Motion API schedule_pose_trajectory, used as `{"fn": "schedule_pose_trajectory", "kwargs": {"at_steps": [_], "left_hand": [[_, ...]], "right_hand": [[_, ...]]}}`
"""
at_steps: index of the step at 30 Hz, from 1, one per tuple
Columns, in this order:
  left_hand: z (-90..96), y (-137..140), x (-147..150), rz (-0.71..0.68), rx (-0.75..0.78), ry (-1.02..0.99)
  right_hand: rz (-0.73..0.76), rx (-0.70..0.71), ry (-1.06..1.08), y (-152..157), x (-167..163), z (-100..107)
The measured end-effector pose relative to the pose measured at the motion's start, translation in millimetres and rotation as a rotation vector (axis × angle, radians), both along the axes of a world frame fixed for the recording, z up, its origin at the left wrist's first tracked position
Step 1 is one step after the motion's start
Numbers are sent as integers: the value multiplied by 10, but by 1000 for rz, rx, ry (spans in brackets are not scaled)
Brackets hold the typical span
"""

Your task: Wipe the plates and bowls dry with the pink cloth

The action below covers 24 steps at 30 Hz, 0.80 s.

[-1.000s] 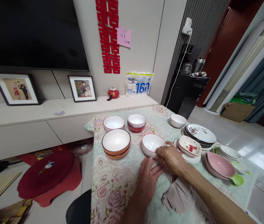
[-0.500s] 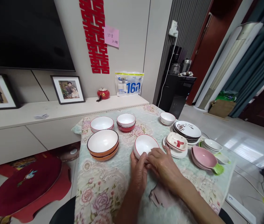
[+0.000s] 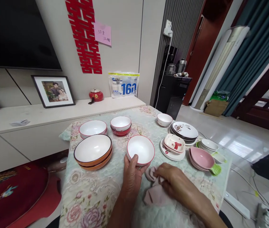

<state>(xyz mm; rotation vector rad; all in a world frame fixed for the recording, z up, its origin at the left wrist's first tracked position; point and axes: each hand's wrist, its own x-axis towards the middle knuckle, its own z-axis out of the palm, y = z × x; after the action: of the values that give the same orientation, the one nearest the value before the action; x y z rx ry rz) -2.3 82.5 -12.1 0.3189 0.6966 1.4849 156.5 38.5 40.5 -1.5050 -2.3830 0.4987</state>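
Observation:
A white bowl with a red rim is in my left hand, the thumb over its near edge and the fingers beneath. To the right, my right hand grips a pale pink cloth, which hangs in folds over the tablecloth. Left of the held bowl, two orange bowls with white insides and dark rims are stacked. Behind them stand a wide white bowl with a red rim and a small stack of red-patterned bowls.
On the table's right side are a white bowl, stacked patterned plates, a square dish on white plates, pink dishes and small white bowls. A white cabinet borders the far side. A red stool stands left.
My right hand has come away from the bowl and now grips the pink cloth, which lay below. My left hand still holds the bowl. The view has swung slightly right.

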Motion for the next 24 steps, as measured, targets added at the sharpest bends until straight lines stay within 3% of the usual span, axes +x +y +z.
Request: {"fn": "schedule_pose_trajectory", "kwargs": {"at_steps": [3,6,9,12,17,21,24], "left_hand": [[7,5,4,-17,27,-42],[5,3,4,-38,41,-30],[-2,-13,17,-97,33,-28],[8,-49,52,-161,12,-20],[46,-127,102,-261,161,20],[17,-141,92,-296,252,25],[-3,-140,77,-245,275,23]], "right_hand": [[37,133,146,173,93,316],[-53,411,227,312,144,480],[-176,696,286,401,98,429],[-213,798,292,456,-15,271],[-24,708,182,588,-168,-32],[38,487,83,667,-193,-203],[54,298,127,642,-201,-220]]}}
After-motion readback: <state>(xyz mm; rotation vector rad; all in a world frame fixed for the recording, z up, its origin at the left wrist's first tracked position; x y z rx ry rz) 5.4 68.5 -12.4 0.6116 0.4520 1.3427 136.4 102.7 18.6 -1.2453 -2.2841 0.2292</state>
